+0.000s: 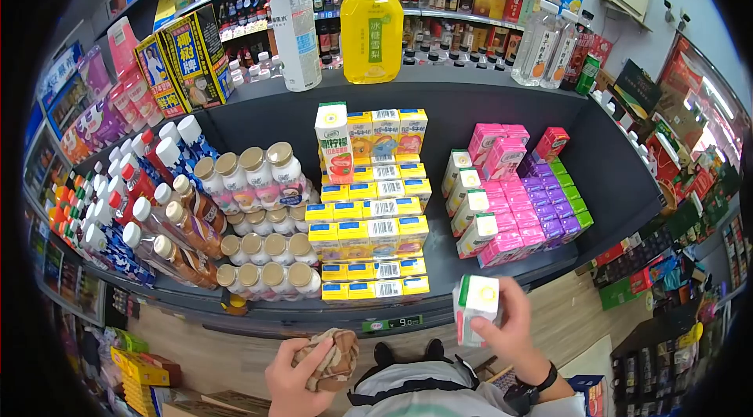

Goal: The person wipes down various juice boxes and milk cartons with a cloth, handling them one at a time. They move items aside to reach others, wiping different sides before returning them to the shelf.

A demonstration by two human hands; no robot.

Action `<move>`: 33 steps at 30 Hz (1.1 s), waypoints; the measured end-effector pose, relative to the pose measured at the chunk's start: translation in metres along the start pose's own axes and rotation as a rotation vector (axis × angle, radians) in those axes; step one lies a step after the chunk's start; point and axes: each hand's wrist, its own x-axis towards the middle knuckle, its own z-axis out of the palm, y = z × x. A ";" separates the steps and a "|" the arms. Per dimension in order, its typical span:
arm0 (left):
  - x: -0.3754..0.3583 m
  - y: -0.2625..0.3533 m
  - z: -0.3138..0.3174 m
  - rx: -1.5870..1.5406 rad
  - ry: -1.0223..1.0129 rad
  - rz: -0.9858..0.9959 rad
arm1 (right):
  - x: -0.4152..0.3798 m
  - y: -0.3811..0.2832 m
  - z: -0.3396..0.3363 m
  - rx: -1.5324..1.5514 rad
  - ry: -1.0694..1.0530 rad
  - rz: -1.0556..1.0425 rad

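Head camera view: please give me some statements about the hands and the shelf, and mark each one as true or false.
1. The right hand holds a small white drink carton. True.
2. The left hand is empty. False: it grips a crumpled brownish cloth.
3. The large yellow bottle stands on the floor. False: it stands on the upper ledge beside a white bottle.
4. Yellow cartons are stacked in the middle of the shelf. True.
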 end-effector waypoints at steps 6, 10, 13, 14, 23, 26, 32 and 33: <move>0.003 -0.005 -0.001 0.007 -0.003 0.017 | 0.082 -0.033 -0.026 0.011 0.156 0.104; 0.007 -0.001 -0.001 0.007 -0.007 0.021 | 0.162 -0.008 -0.041 -0.116 0.135 0.076; 0.008 0.000 -0.006 0.009 -0.066 0.032 | 0.206 -0.008 -0.032 -0.471 0.142 0.100; 0.008 0.000 -0.008 0.009 -0.098 0.036 | 0.216 -0.007 -0.028 -0.596 0.144 0.119; 0.011 0.006 -0.007 -0.034 -0.048 0.057 | 0.269 0.064 0.021 -0.916 0.150 0.142; 0.012 0.005 -0.006 -0.033 -0.056 0.046 | 0.276 0.088 0.030 -1.026 0.135 0.148; 0.014 -0.002 -0.002 -0.030 -0.052 0.030 | 0.275 0.117 0.039 -1.228 0.055 0.084; 0.015 -0.003 -0.002 -0.028 -0.058 0.022 | 0.274 0.115 0.039 -1.267 0.020 0.077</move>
